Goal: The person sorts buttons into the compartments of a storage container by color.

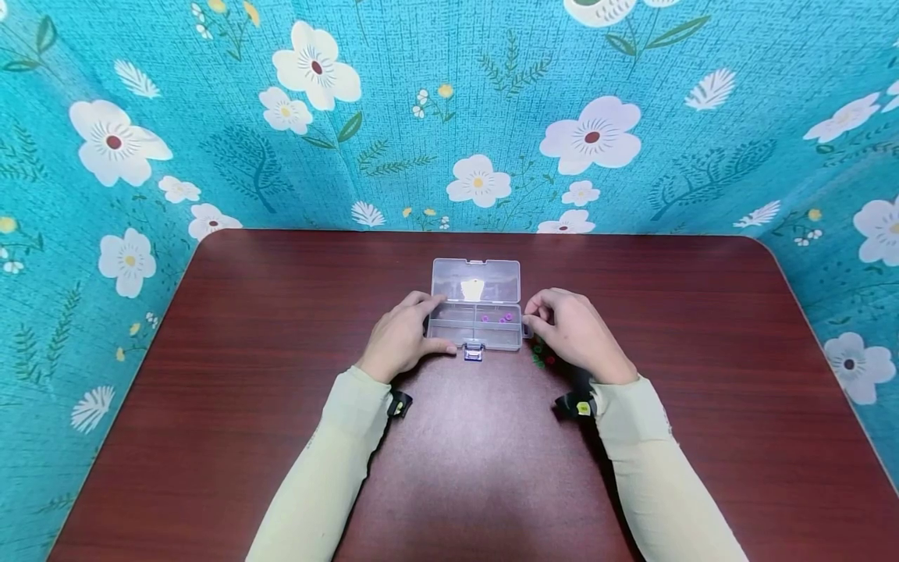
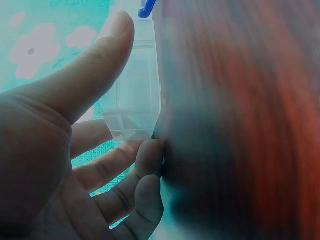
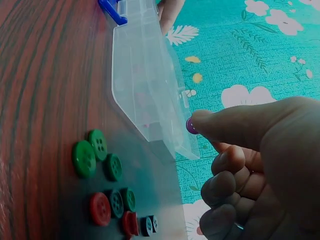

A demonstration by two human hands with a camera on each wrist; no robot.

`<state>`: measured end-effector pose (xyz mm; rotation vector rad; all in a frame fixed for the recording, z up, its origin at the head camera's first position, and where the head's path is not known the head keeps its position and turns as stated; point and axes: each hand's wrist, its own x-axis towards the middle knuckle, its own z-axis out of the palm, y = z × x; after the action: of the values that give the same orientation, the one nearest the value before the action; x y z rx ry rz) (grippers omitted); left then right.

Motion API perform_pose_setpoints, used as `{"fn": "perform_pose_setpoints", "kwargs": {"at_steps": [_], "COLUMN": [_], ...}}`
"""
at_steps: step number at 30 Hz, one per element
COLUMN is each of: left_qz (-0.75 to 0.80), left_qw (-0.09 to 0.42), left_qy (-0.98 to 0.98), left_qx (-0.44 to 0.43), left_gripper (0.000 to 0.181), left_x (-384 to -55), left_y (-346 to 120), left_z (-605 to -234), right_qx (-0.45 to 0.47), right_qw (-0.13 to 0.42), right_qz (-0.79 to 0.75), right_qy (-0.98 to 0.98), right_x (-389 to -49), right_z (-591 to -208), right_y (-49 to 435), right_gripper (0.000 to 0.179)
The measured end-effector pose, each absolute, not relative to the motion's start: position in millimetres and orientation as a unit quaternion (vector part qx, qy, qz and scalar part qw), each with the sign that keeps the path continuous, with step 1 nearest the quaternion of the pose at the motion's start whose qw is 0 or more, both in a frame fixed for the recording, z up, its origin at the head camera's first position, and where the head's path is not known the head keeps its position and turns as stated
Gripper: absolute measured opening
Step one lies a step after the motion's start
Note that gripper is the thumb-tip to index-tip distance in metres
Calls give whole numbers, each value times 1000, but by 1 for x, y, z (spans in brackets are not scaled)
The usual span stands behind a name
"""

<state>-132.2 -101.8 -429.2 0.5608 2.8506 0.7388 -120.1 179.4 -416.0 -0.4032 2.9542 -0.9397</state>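
Note:
A clear plastic compartment box (image 1: 449,335) lies on the table with its lid (image 1: 449,281) raised at the back and a blue latch (image 1: 474,353) at the front. My left hand (image 1: 402,336) grips the box's left end, thumb along the front and fingers round the side. A purple button (image 3: 191,126) is pinched between the thumb and forefinger of my right hand (image 1: 577,332), just off the box's right end. Several purple buttons (image 1: 509,317) sit in the back right compartment. Below the right hand lie loose green buttons (image 3: 84,159) and red buttons (image 3: 100,209).
The dark red wooden table (image 1: 281,281) carries the box and buttons. A few dark buttons (image 3: 146,226) lie among the coloured ones. Blue floral cloth (image 1: 421,117) hangs behind the table and at both sides.

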Motion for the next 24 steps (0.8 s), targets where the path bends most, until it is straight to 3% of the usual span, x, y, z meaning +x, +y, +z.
{"fn": "perform_pose_setpoints", "kwargs": {"at_steps": [24], "left_qz": [245], "left_qw": [71], "left_qy": [949], "left_qx": [185], "left_gripper": [87], "left_x": [-132], "left_y": [-102], "left_z": [-429], "right_qx": [-137], "right_qw": [-2], "right_qz": [-312], "right_qy": [940], "right_x": [-125], "right_z": [-417], "right_y": [161], "right_gripper": [14]}}
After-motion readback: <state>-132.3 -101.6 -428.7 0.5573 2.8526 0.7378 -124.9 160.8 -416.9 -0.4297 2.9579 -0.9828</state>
